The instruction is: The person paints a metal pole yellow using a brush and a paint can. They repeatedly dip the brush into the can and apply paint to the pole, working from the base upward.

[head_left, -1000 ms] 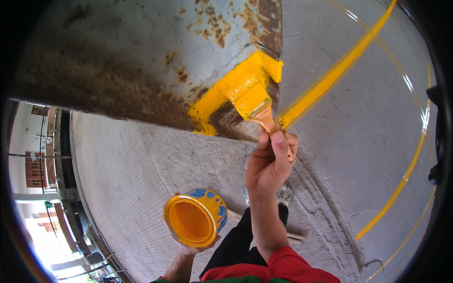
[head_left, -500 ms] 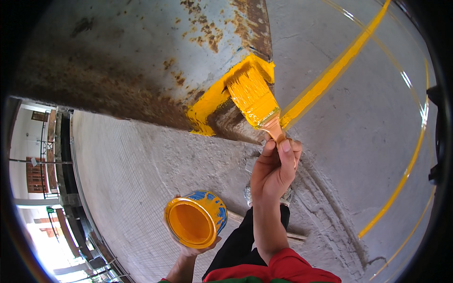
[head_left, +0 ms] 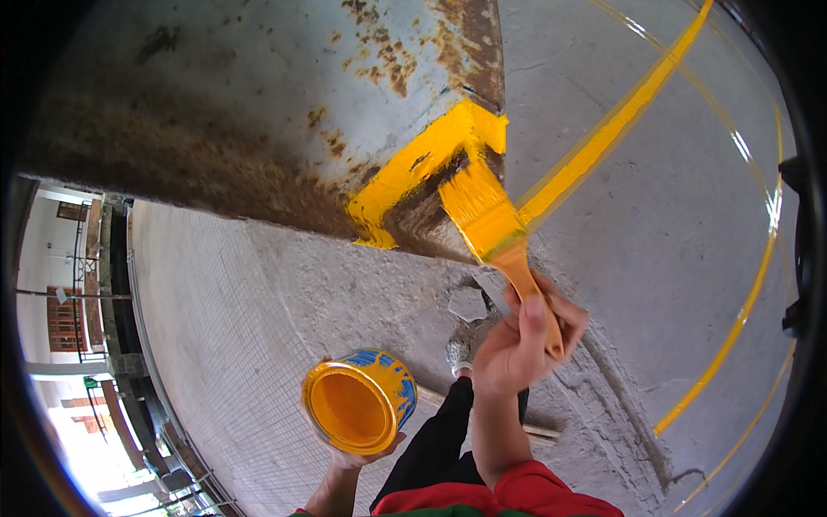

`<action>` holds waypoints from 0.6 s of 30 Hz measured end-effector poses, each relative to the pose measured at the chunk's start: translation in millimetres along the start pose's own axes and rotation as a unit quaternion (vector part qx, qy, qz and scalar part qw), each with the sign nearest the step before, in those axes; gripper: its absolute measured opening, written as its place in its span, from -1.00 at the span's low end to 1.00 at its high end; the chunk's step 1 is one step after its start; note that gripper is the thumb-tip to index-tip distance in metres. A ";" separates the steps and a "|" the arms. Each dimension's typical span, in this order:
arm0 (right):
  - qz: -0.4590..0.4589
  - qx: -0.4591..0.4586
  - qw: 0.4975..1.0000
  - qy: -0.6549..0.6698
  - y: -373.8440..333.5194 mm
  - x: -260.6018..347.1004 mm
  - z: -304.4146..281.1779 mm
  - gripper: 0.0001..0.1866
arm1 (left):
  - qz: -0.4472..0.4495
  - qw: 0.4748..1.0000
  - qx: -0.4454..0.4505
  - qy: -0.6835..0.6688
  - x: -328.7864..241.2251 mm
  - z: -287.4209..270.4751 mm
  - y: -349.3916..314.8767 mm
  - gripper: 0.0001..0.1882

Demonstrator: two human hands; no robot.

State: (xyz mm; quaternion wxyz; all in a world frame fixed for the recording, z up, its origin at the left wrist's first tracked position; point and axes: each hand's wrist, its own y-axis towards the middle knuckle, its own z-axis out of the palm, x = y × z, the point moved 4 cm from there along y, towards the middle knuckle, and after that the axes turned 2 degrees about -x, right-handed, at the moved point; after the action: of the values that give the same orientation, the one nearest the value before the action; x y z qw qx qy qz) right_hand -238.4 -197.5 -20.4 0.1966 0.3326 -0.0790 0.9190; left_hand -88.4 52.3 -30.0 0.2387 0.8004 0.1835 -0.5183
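Observation:
My right hand (head_left: 527,345) is closed round the wooden handle of a wide paintbrush (head_left: 515,265), its bristles coated in yellow paint. The bristle tips touch or nearly touch the lower corner of a rusty grey metal panel (head_left: 258,103), beside a wet yellow band (head_left: 413,172). That band bends at the panel's right edge, and bare brown metal shows beneath it. At the lower left my left hand (head_left: 366,452) grips a paint can (head_left: 401,388) from below and behind. The can is tilted toward me, with yellow-orange paint inside and yellow drips over its blue side.
A yellow stripe (head_left: 603,138) runs along the grey concrete floor (head_left: 655,276) to the right, with a curved one (head_left: 724,353) beyond. A broken strip of rough concrete (head_left: 603,396) lies beside my legs. Railings and a building (head_left: 69,319) stand at the far left.
My right hand has moved down and right, and the brush has come lower with it. More of the yellow band is uncovered. The paint can has hardly moved.

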 end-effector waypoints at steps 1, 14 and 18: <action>-0.021 0.002 1.000 -0.022 -1.9 8.8 1.4 -0.73 | 0.000 1.000 -0.002 -0.001 0.7 -0.6 0.7 0.31; -0.200 0.181 0.930 -0.248 -15.6 37.6 45.0 -0.72 | -0.005 1.000 0.004 -0.002 -0.6 -3.4 2.6 0.36; -0.202 0.094 0.948 -0.228 -9.2 40.1 35.8 -0.74 | -0.003 1.000 0.005 -0.001 -0.4 -1.4 0.6 0.38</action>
State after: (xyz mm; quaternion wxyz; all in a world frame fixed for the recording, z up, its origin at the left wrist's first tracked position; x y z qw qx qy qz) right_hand -242.0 -186.6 32.9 0.3224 0.5592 0.0341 0.7630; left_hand -87.2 52.6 -29.0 0.2329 0.8005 0.1830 -0.5210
